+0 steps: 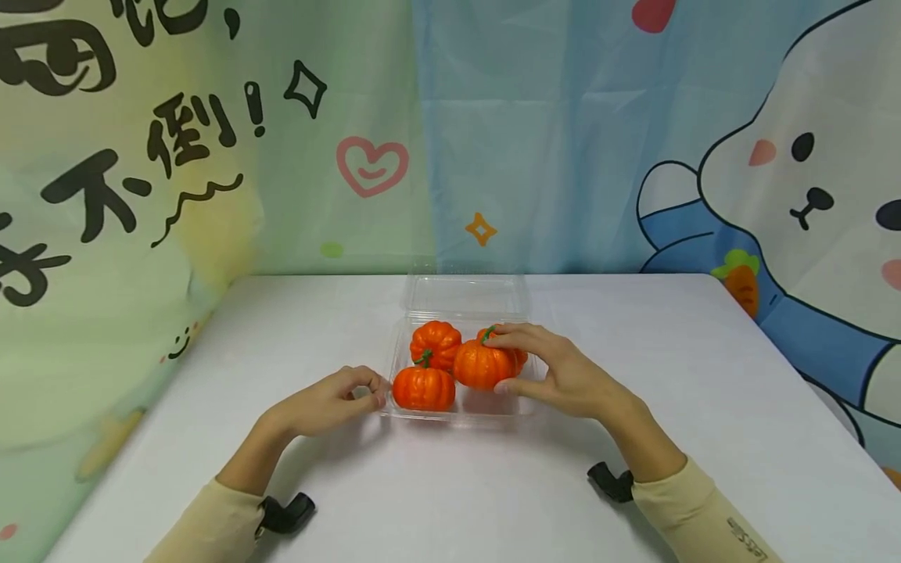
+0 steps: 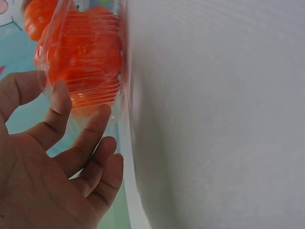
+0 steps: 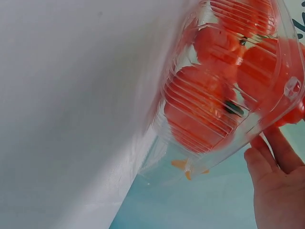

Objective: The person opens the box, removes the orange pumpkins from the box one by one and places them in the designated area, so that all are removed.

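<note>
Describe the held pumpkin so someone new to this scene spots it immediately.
On the white table stands an open clear container of orange pumpkins. Toward its right side, the right hand grips one green-stemmed pumpkin. Unlike its neighbours, it is held, and partly hides the pumpkin behind it.

Looks like a small staged recording booth, though impossible to say whether inside a home, a lab or a studio. Shows a plain white table [image 1: 464, 493] closed in by a printed cloth backdrop [image 1: 521, 125], faintly creased, hanging past the far edge and along the left and right sides. Bears large black characters [image 1: 91, 188] and 1 pink heart [image 1: 345, 167] at far left, plus 1 white cartoon animal [image 1: 845, 148] at right. Includes 1 black wrist device [image 1: 290, 514] at each near sleeve [image 1: 211, 528].
</note>
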`<state>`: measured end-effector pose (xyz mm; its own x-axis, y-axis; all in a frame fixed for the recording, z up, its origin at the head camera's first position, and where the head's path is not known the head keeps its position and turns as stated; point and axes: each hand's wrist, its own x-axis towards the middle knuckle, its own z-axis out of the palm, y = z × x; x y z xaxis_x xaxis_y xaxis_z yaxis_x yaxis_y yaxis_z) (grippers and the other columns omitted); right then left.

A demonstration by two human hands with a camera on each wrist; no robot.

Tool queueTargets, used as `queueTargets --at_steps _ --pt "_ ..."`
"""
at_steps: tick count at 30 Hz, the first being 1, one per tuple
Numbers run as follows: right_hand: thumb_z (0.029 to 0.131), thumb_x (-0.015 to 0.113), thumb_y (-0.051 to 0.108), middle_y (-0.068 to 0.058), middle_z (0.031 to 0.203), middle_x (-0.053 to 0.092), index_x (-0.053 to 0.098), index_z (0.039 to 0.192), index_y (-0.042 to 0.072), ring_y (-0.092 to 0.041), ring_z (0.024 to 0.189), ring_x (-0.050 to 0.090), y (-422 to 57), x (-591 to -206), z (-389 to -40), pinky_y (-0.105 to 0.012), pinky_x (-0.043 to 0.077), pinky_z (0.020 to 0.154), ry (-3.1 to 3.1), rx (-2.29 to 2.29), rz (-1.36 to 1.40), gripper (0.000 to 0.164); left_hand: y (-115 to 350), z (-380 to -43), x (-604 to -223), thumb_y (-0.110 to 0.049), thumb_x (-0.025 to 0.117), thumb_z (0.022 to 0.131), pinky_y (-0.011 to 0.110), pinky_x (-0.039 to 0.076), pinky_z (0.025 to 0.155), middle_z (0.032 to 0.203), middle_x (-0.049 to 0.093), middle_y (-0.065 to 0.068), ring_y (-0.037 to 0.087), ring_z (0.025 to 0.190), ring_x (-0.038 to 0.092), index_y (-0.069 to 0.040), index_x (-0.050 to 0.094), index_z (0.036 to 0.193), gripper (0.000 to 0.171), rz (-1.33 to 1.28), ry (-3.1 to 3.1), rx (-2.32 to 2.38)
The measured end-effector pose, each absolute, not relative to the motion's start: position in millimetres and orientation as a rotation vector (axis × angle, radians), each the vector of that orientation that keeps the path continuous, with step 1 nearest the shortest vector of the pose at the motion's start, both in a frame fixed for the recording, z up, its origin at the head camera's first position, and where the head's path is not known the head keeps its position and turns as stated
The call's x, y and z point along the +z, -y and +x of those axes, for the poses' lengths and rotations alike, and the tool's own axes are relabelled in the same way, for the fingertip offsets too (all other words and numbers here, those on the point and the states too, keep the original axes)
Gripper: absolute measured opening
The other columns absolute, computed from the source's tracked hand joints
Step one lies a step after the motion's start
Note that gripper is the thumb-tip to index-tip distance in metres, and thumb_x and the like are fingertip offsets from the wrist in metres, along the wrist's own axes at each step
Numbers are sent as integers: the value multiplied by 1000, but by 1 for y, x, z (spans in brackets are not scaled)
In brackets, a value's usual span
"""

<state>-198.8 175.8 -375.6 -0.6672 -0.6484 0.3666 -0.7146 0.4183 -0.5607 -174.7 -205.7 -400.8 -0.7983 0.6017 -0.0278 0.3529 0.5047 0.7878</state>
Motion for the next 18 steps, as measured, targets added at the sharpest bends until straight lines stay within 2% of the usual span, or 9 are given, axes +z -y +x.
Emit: queueTargets --at_steps 3,8,15,18 --pt "89 81 19 -1 147 57 61 138 22 -26 142 48 -176 -375 -199 -54 41 112 2538 1109 1266 53 207 -174 -400 -15 54 101 46 40 100 112 68 4 26 116 52 -10 67 95 15 807 -2452 1184" --pt "91 79 16 -2 150 51 59 140 22 -24 139 49 -177 -373 -200 -49 43 112 2533 1108 1265 53 207 -174 -397 -18 53 103 47 41 101 116 68 4 26 119 52 -9 67 96 18 805 -2457 1167" --pt "92 77 8 -7 151 44 58 141 20 -33 136 50 -181 -374 -196 -50 56 93 2548 1313 1181 54 206 -173 -397 -18 53 102 46 40 99 117 67 4 27 120 50 -9 66 96 17 776 -2454 1158" --pt "92 77 7 -7 150 42 59 142 20 -34 135 49 -183 -375 -196 -48 57 90 2549 1342 1153 55 206 -173 -398 -16 52 102 45 40 100 115 67 5 27 119 51 -8 66 96 17 779 -2450 1165"
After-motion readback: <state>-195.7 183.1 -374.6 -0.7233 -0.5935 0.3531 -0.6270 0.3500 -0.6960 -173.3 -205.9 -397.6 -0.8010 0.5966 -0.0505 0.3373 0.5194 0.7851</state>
